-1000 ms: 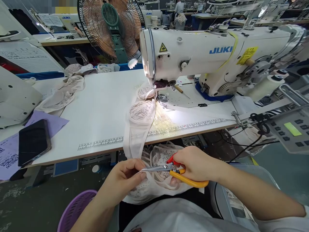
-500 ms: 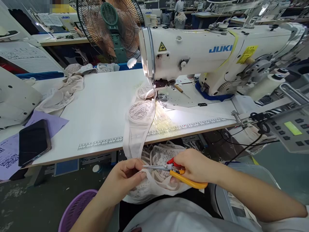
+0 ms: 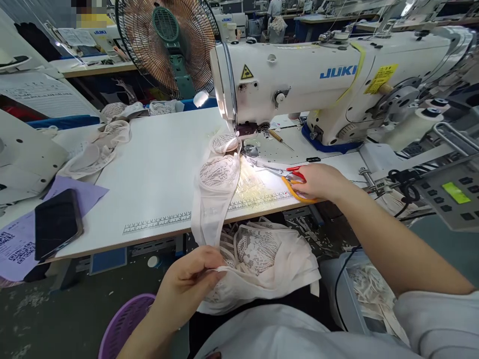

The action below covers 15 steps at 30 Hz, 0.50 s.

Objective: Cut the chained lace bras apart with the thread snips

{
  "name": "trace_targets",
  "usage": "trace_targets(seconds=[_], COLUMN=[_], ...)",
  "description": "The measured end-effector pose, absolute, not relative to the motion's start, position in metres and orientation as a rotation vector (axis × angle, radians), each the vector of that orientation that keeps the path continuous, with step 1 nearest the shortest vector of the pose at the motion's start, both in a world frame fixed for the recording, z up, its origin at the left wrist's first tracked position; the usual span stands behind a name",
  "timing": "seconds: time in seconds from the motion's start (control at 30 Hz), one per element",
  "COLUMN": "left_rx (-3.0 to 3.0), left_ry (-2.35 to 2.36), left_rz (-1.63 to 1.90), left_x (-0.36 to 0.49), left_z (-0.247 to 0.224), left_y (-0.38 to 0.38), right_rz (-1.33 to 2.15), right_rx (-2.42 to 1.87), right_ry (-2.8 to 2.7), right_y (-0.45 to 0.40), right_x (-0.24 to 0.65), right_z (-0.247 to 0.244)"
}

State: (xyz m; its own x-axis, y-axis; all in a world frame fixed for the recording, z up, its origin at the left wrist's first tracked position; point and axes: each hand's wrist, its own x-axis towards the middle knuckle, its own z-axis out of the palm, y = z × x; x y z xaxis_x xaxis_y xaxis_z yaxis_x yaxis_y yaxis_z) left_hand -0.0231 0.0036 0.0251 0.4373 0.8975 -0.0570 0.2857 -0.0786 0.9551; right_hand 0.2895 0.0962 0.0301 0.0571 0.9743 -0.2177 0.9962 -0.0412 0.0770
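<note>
Between thumb and fingers, my left hand (image 3: 196, 274) pinches the edge of a pale pink lace bra (image 3: 258, 249) that rests on my lap. My right hand (image 3: 320, 180) is over the table's front part, closed on scissors (image 3: 290, 180) with red and orange handles. Their blades point left toward the needle area of the sewing machine (image 3: 292, 75). Another lace bra (image 3: 217, 174) lies under the machine's needle, its band hanging over the table edge toward my left hand.
A phone (image 3: 58, 222) lies on purple paper (image 3: 92, 192) at the left. An awl (image 3: 280, 139) rests by the machine. A fan (image 3: 168, 45) stands behind the white table (image 3: 160, 159). Below are a purple basket (image 3: 125, 319) and a clear bin (image 3: 352, 299) holding lace pieces.
My right hand has carried the scissors from beside my left hand up and to the right, over the table. My left hand keeps its pinch on the bra.
</note>
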Motion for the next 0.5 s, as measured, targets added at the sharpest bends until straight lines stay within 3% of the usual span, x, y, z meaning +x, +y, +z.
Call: trace_targets(seconds=[0.2, 0.27, 0.33, 0.4, 0.5], left_rx=[1.61, 1.61, 1.614, 1.631, 1.718], left_ry=[1.042, 1.025, 1.028, 1.046, 1.018], left_rz=[0.76, 0.748, 0.747, 0.769, 0.779], left_x=[-0.022, -0.021, -0.02, -0.02, -0.02], left_z=[0.023, 0.023, 0.022, 0.021, 0.015], left_y=[0.006, 0.007, 0.009, 0.01, 0.01], right_rz=[-0.094, -0.458, -0.954, -1.157, -1.26], right_rx=[2.2, 2.064, 1.522, 1.214, 1.218], right_ry=[2.423, 2.856, 3.169, 3.249, 3.226], right_y=[0.074, 0.05, 0.027, 0.012, 0.002], right_x=[0.274, 0.249, 0.219, 0.192, 0.166], right_z=[0.027, 0.027, 0.022, 0.012, -0.008])
